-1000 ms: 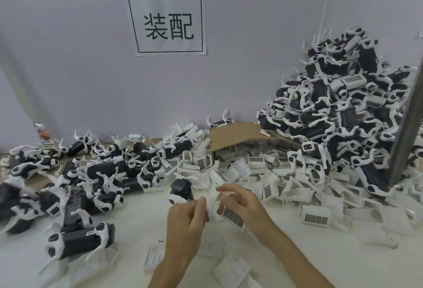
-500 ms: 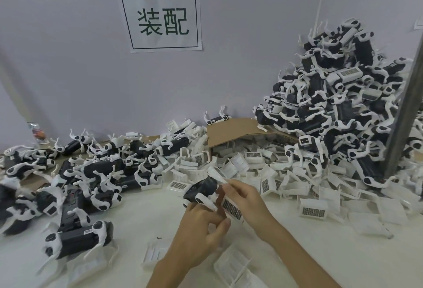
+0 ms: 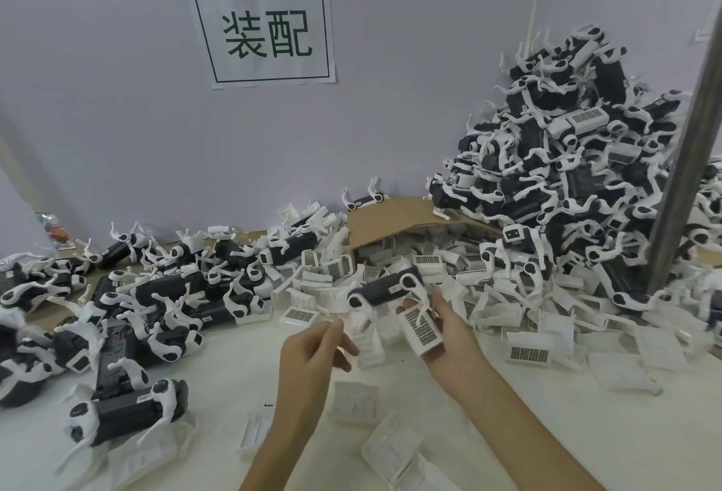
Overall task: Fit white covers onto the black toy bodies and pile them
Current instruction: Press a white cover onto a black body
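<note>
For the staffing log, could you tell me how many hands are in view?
2: the left hand lower centre, the right hand just right of it, gripping a white cover.

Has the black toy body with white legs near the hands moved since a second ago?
Yes. The black toy body shifted right, from left of the brown cardboard flap to in front of it.

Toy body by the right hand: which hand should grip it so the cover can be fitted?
Left. The left hand looks empty and sits just beside the body; the right hand is busy pinching the cover beneath it.
</note>
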Demonstrator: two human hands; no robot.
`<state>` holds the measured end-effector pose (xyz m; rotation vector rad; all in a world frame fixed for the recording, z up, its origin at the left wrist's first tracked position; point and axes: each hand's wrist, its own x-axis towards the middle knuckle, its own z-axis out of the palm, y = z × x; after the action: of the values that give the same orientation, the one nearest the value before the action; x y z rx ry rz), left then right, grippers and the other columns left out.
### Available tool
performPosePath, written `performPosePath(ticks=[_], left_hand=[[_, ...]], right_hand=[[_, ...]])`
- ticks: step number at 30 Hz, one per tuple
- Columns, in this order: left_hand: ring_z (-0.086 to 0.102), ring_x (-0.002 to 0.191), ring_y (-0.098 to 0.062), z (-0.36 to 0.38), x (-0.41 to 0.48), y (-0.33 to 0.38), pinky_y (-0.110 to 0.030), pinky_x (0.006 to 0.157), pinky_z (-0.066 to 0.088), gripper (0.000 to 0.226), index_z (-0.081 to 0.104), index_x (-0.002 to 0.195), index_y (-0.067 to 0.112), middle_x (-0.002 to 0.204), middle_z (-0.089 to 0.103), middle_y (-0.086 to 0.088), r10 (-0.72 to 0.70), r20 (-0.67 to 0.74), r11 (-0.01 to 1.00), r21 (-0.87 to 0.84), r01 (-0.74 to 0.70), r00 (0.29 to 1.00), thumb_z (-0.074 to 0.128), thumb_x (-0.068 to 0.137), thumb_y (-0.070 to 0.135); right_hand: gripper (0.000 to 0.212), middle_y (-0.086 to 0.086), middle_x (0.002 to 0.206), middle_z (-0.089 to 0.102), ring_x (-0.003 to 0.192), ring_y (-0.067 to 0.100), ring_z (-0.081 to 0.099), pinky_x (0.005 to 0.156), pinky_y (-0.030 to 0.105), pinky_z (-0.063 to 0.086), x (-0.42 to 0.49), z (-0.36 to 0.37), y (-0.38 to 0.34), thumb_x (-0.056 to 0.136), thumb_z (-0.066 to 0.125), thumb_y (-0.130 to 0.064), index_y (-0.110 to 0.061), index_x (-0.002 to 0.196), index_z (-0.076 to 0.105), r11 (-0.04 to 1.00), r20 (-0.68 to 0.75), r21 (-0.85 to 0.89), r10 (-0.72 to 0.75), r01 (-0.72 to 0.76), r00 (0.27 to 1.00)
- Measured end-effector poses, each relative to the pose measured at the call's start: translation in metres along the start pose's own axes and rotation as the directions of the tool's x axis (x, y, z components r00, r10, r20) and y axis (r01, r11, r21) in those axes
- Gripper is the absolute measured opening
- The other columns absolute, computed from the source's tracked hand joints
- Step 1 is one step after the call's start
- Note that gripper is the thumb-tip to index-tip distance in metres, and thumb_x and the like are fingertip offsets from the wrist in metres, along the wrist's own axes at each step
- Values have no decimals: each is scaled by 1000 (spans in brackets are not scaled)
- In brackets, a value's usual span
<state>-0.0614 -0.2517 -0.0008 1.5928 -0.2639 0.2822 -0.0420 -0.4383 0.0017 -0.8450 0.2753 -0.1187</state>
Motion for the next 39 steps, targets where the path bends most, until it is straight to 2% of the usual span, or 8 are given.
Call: performPosePath(ticks=[3, 6, 12, 18, 26, 30, 35, 39], left_hand=[[63, 58, -17, 0, 2, -4, -34, 67, 53, 37, 70, 76, 1, 78, 71, -14, -140, -28, 990, 29, 141, 990, 55, 102, 23], [74, 72, -20, 2, 1, -4, -32, 69, 59, 18, 64, 105, 11, 96, 74, -12, -293, 26, 951, -91, 294, 956, 59, 99, 27], [74, 99, -30, 0, 2, -6, -38, 86, 55, 69, 44, 138, 16, 118, 71, -18, -463, 198, 819, -279, 502, 864, 71, 81, 44], [73, 104, -28, -10, 7, -6, -37, 87, 54, 65, 57, 133, 14, 115, 74, -13, -469, 257, 764, -361, 534, 845, 71, 80, 48], [64, 62, -21, -10, 10, -2, -33, 69, 61, 53, 73, 114, 10, 104, 74, -20, -463, 359, 603, -542, 585, 810, 70, 78, 49], [72, 75, -21, -11, 8, -3, -31, 71, 60, 40, 81, 101, 14, 112, 74, -19, -406, 358, 615, -574, 541, 841, 69, 78, 44], [72, 85, -26, -6, 3, -5, -38, 87, 53, 44, 73, 117, 6, 117, 70, -25, -393, 305, 646, -580, 496, 868, 66, 86, 36], [71, 81, -26, -7, 2, -2, -38, 86, 50, 50, 63, 127, 0, 119, 68, -30, -364, 289, 590, -664, 460, 885, 64, 85, 28]], right_hand=[[24, 8, 74, 75, 63, 18, 73, 56, 29, 60, 4, -6, -6, 102, 54, -28, -8, 98, 65, 974, -39, 204, 106, -96, 994], [26, 9, 73, 72, 65, 21, 71, 57, 29, 60, 5, -9, -6, 102, 55, -26, -7, 88, 65, 962, -14, 226, 161, -154, 987], [28, 8, 79, 73, 67, 19, 70, 62, 30, 58, 2, -4, -5, 89, 65, -27, -6, 77, 78, 960, 124, 166, 206, -225, 971], [24, 6, 77, 74, 61, 19, 71, 51, 30, 58, -7, 3, -2, 79, 68, -28, -9, 77, 81, 967, 231, 77, 220, -244, 948], [22, 5, 80, 71, 65, 17, 71, 53, 30, 58, -11, 2, -3, 82, 69, -29, -13, 87, 81, 962, 326, -3, 259, -273, 909], [23, 10, 78, 71, 67, 20, 69, 65, 30, 57, -12, 7, 0, 85, 66, -32, -14, 81, 81, 972, 325, -88, 233, -216, 916], [22, 11, 85, 72, 68, 20, 68, 62, 30, 58, -11, 9, 5, 95, 61, -27, -10, 103, 73, 978, 201, -124, 193, -170, 960], [13, 10, 73, 70, 62, 21, 65, 61, 32, 53, -10, 6, 2, 92, 61, -13, -6, 97, 70, 979, 119, -128, 171, -156, 978]])
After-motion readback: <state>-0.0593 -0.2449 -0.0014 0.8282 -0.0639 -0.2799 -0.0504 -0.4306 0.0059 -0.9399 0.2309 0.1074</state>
